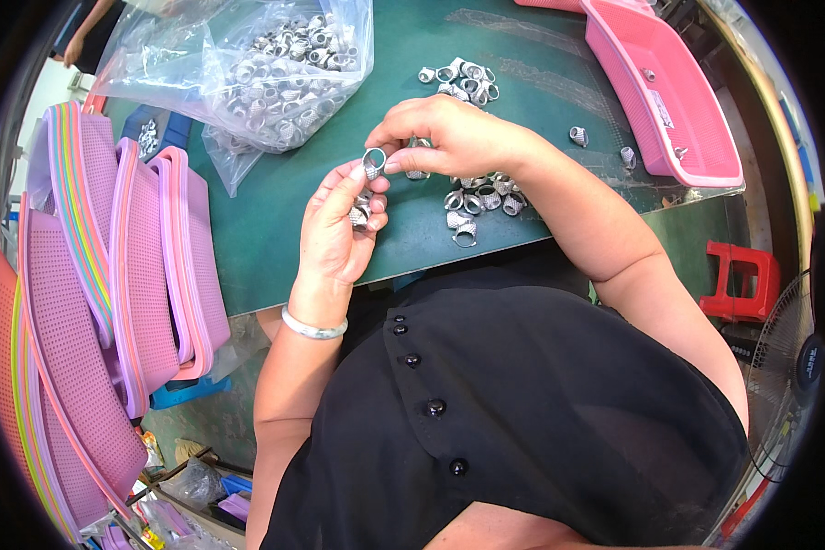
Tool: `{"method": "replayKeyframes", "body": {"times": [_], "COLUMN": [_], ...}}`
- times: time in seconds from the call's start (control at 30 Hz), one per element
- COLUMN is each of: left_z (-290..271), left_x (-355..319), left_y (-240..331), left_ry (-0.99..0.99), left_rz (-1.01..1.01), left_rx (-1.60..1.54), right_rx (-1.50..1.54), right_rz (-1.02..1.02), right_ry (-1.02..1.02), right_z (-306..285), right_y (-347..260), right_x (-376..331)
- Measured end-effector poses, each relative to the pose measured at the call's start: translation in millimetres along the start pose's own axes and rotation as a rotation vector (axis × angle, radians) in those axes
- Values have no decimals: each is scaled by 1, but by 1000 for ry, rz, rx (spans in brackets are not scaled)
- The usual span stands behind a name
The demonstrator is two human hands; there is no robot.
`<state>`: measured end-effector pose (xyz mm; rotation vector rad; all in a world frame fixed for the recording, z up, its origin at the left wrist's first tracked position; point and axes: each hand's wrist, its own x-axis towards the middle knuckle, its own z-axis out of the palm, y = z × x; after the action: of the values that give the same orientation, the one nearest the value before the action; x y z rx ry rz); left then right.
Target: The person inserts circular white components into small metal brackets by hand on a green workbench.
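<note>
Between my two hands, above the table, is a silver ring [374, 163] with a wide studded band, its round opening facing up. My left hand [335, 225] pinches it between thumb and fingers, with several more rings [360, 214] tucked in the curled fingers. My right hand [449, 137] is closed at its other side, thumb against the ring; its fingertips are partly hidden. Under the right hand another ring [419, 172] shows; whether it is held or lies on the table I cannot tell. Loose rings [486, 195] lie in a cluster beside my right wrist.
A clear plastic bag [220, 96] full of rings lies on the green table [275, 252]. Another ring pile [467, 81] sits farther back. A pink basket [706, 147] with a few rings stands right, a red stool [742, 280] below it. Stacked purple baskets [142, 266] fill the left.
</note>
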<state>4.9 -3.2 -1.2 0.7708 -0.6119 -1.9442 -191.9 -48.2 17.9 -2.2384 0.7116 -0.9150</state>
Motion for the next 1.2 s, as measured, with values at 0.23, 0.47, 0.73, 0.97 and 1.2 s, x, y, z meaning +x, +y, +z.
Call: {"method": "replayKeyframes", "body": {"times": [0.23,0.47,0.73,0.97,1.2], "left_z": [1,1,-3,-1,3], "left_x": [0,1,3,2,1], "left_y": [0,-3,-6,-8,-9], "left_ry": [-11,-45,-75,-75,-17], "left_rz": [19,61,98,112,200], "left_rx": [-9,36,66,95,120], "right_rx": [-40,-33,-18,-6,48], "right_rz": [3,-2,101,155,188], "right_ry": [26,53,13,38,11], "right_z": [-1,-1,-4,-2,-2], "right_y": [2,2,-5,-6,-5], "right_x": [-1,-1,-1,-1,-1]}}
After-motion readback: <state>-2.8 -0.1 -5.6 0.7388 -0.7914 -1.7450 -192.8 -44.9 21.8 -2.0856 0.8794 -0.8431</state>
